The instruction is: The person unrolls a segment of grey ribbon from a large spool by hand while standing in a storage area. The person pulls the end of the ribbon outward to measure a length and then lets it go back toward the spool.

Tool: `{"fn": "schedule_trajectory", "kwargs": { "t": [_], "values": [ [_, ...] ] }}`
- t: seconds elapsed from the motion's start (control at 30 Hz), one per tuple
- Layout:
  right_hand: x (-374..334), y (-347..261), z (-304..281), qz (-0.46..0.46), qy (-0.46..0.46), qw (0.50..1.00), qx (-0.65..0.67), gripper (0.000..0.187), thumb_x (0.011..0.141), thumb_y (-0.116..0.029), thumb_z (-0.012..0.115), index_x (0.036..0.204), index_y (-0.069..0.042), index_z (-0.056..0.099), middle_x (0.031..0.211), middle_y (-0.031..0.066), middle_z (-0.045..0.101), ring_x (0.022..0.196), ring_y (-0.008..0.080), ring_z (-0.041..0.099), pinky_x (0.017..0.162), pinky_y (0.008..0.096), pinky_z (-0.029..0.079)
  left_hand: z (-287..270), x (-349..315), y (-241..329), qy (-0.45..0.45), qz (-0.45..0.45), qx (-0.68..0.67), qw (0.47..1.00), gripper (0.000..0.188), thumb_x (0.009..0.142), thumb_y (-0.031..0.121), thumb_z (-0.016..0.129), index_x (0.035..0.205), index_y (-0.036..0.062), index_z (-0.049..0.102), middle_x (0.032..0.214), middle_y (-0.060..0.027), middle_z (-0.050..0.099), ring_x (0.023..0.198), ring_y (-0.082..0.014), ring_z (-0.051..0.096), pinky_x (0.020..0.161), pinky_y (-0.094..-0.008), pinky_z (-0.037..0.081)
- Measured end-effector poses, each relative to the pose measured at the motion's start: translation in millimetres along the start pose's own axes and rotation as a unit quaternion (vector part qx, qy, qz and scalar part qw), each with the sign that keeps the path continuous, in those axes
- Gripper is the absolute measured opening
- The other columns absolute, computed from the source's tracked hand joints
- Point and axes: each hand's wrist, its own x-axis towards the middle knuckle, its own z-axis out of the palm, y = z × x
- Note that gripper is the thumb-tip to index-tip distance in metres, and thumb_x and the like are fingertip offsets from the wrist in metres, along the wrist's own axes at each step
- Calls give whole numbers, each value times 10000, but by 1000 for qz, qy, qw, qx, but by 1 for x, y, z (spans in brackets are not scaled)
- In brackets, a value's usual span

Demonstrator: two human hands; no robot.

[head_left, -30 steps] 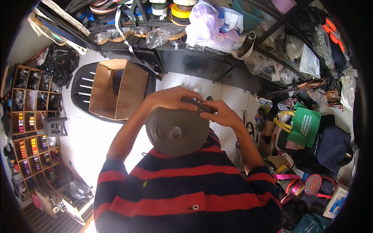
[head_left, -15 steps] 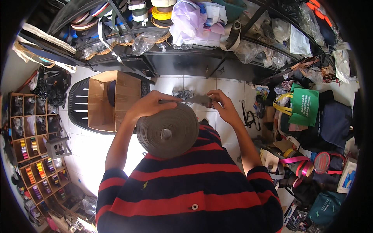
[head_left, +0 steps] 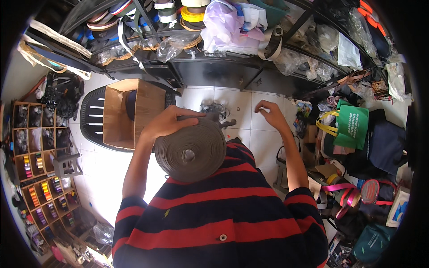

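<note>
My left hand [head_left: 172, 121] grips the top edge of a large roll of dark grey webbing [head_left: 190, 152], wound flat and held against my front. Its thumb and fingers close over the outer layers. The loose end of the webbing [head_left: 229, 123] sticks out past the upper right of the roll. To the right of that end, my right hand [head_left: 271, 115] is raised with loosely bent fingers apart and nothing visible in them. Between this hand and the roll a small dark rectangular ring [head_left: 238, 108] shows against the white tiles; whether it lies there or is in the air I cannot tell.
A cardboard box [head_left: 149, 114] stands on a black plastic chair [head_left: 91, 117] at the left. Grey straps [head_left: 214, 108] lie on the floor ahead. Shelves of strap rolls and bags line the far side, a thread rack [head_left: 42, 172] the left. A green bag [head_left: 351, 127] and piled goods crowd the right.
My right hand has let go of the webbing's end and moved right. That end has dropped beside the roll, and the small ring now shows apart from it. The left hand keeps its hold.
</note>
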Motion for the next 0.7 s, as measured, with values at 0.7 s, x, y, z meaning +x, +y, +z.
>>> {"fn": "schedule_trajectory", "kwargs": {
  "t": [0.7],
  "values": [
    [6, -64, 69, -114, 94, 971, -190, 349, 757, 42, 607, 1074, -83, 679, 1044, 69, 594, 886, 239, 624, 763, 344, 513, 3, -26, -5, 63, -68, -13, 996, 302, 928, 225, 627, 1188, 78, 676, 948, -120, 729, 838, -145, 663, 759, -303, 509]
  ]
}}
